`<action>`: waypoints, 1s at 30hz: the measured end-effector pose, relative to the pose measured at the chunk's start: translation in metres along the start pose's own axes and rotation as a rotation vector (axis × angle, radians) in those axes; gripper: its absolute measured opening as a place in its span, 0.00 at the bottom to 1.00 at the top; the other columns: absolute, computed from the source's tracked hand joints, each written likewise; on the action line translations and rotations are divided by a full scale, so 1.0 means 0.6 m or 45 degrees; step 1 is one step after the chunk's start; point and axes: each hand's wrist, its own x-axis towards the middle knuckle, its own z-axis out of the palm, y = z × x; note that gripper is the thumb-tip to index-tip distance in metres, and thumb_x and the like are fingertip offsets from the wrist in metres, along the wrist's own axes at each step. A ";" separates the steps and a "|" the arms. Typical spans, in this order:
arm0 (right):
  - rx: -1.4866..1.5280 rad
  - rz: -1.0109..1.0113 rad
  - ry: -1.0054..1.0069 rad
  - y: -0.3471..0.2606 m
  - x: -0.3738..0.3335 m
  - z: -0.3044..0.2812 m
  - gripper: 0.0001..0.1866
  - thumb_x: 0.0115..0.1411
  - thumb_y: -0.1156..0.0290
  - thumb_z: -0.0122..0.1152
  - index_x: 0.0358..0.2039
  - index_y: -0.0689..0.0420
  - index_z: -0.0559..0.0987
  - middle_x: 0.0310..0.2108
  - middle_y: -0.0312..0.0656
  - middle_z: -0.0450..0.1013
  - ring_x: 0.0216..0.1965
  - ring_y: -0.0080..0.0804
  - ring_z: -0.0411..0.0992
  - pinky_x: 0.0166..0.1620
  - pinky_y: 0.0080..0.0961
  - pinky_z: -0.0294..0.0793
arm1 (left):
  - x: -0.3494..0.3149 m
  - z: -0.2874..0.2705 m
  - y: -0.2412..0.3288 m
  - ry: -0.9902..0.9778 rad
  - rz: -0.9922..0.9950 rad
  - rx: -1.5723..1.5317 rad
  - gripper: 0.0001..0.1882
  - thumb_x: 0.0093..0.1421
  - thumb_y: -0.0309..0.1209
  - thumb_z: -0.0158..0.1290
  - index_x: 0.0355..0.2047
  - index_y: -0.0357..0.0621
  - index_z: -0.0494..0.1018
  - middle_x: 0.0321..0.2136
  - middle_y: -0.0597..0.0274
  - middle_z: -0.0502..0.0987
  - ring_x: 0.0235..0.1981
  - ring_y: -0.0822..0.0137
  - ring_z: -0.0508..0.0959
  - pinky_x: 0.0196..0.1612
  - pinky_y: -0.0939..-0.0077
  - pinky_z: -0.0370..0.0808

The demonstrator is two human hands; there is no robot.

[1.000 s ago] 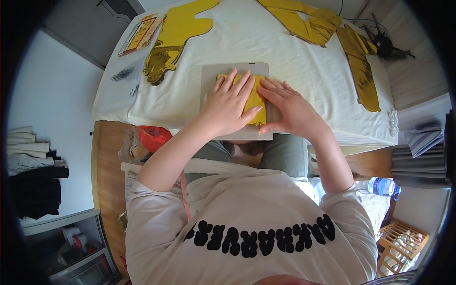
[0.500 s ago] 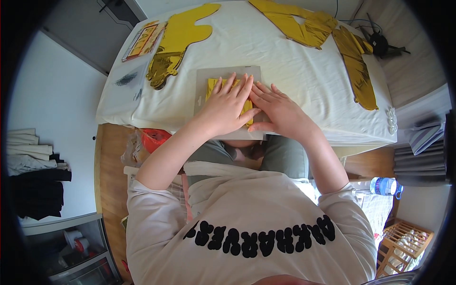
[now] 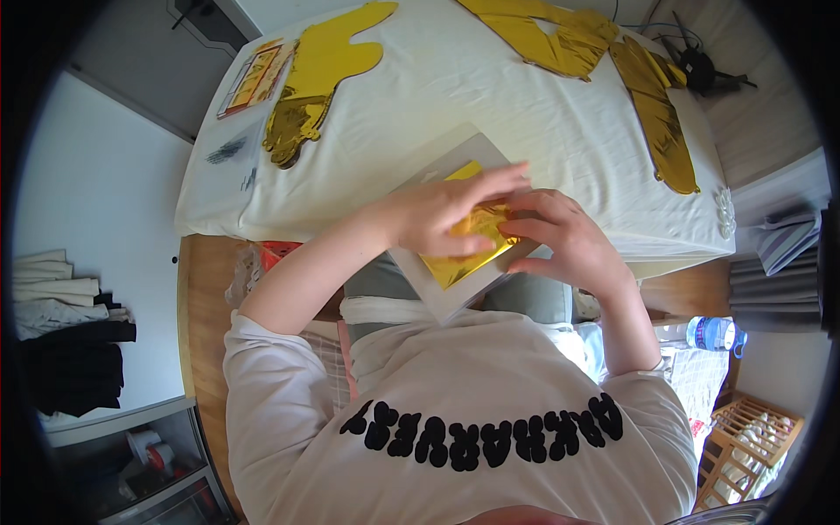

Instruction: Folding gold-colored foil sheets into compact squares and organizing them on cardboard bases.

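A flat, translucent grey plastic bag (image 3: 444, 303) lies turned at an angle on the near edge of the white-covered table, one corner jutting toward my lap. Folded shiny gold foil (image 3: 449, 268) shows in its middle. Across the bag's upper left reaches my left hand (image 3: 451, 214), fingers stretched out and slightly blurred, thumb over the foil. My right hand (image 3: 569, 236) is at the bag's right side, fingers bent and spread, their tips at the foil. The thumb sits apart by the lower right edge. Both hands look open, resting on or just above the bag.
Flat gold foil balloons (image 3: 328, 57) (image 3: 569, 48) (image 3: 654, 118) lie along the far side of the table (image 3: 420, 79). At the left are a printed packet (image 3: 252, 80) and a clear bag (image 3: 232, 153). A black antenna device (image 3: 700, 70) stands far right, near a white coil (image 3: 725, 214).
The bag has turned from square to slanted and come nearer to me. My hands have moved from lying flat together on it to its two sides, fingers more bent.
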 end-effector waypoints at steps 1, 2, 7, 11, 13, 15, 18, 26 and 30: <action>-0.023 -0.130 0.070 0.006 0.002 0.007 0.26 0.46 0.63 0.82 0.47 0.54 0.86 0.54 0.44 0.80 0.63 0.46 0.74 0.65 0.43 0.72 | 0.002 0.000 -0.007 -0.005 0.001 -0.006 0.54 0.64 0.46 0.62 0.78 0.46 0.39 0.74 0.45 0.58 0.73 0.47 0.63 0.75 0.49 0.57; -0.045 -0.261 0.139 0.009 0.003 0.014 0.27 0.46 0.62 0.81 0.48 0.54 0.86 0.54 0.43 0.81 0.62 0.46 0.74 0.65 0.44 0.72 | 0.003 0.001 -0.015 0.109 0.018 -0.307 0.51 0.66 0.45 0.59 0.78 0.46 0.40 0.75 0.45 0.56 0.73 0.47 0.63 0.75 0.49 0.58; -0.084 -0.294 0.112 0.020 0.002 0.030 0.26 0.48 0.56 0.79 0.47 0.53 0.86 0.57 0.42 0.80 0.62 0.46 0.74 0.65 0.45 0.73 | -0.027 -0.015 0.001 0.719 0.215 -0.288 0.31 0.75 0.41 0.48 0.72 0.41 0.55 0.71 0.45 0.63 0.68 0.53 0.70 0.69 0.57 0.67; -0.154 -0.325 0.160 0.023 -0.003 0.032 0.26 0.51 0.51 0.76 0.47 0.52 0.86 0.57 0.40 0.80 0.61 0.46 0.76 0.64 0.45 0.74 | -0.176 -0.007 0.036 0.551 0.106 -0.571 0.25 0.77 0.45 0.46 0.33 0.38 0.81 0.29 0.60 0.85 0.34 0.66 0.84 0.46 0.71 0.79; -0.176 -0.315 0.175 0.023 -0.005 0.036 0.26 0.52 0.51 0.75 0.47 0.52 0.86 0.57 0.40 0.80 0.61 0.45 0.76 0.63 0.45 0.74 | -0.246 0.010 0.034 0.384 -0.076 -0.566 0.26 0.74 0.45 0.53 0.24 0.40 0.81 0.21 0.63 0.83 0.27 0.69 0.84 0.39 0.75 0.80; -0.189 -0.321 0.185 0.017 -0.007 0.041 0.26 0.52 0.50 0.75 0.47 0.52 0.86 0.57 0.40 0.80 0.61 0.44 0.76 0.63 0.44 0.74 | -0.301 0.028 0.007 0.194 -0.321 -0.627 0.21 0.71 0.44 0.58 0.28 0.39 0.82 0.25 0.62 0.84 0.30 0.70 0.84 0.41 0.77 0.80; -0.264 -0.304 0.234 0.009 -0.011 0.049 0.25 0.53 0.49 0.74 0.46 0.51 0.86 0.57 0.39 0.80 0.61 0.43 0.75 0.62 0.43 0.74 | -0.303 0.117 -0.043 0.007 -0.814 -0.888 0.20 0.62 0.38 0.69 0.47 0.36 0.82 0.44 0.57 0.86 0.43 0.69 0.84 0.50 0.75 0.80; -0.300 -0.120 0.290 -0.025 -0.018 0.067 0.27 0.44 0.56 0.78 0.47 0.51 0.87 0.57 0.38 0.80 0.61 0.41 0.75 0.61 0.42 0.74 | -0.130 0.283 -0.060 0.642 -0.318 -0.825 0.29 0.74 0.39 0.53 0.68 0.36 0.65 0.58 0.51 0.79 0.56 0.63 0.79 0.60 0.68 0.74; -0.255 -0.044 0.279 -0.041 -0.024 0.058 0.28 0.43 0.61 0.80 0.47 0.51 0.87 0.58 0.38 0.79 0.62 0.40 0.75 0.61 0.41 0.74 | -0.113 0.280 -0.038 0.945 -0.316 -0.921 0.21 0.78 0.34 0.43 0.62 0.31 0.71 0.57 0.48 0.79 0.57 0.61 0.79 0.61 0.64 0.75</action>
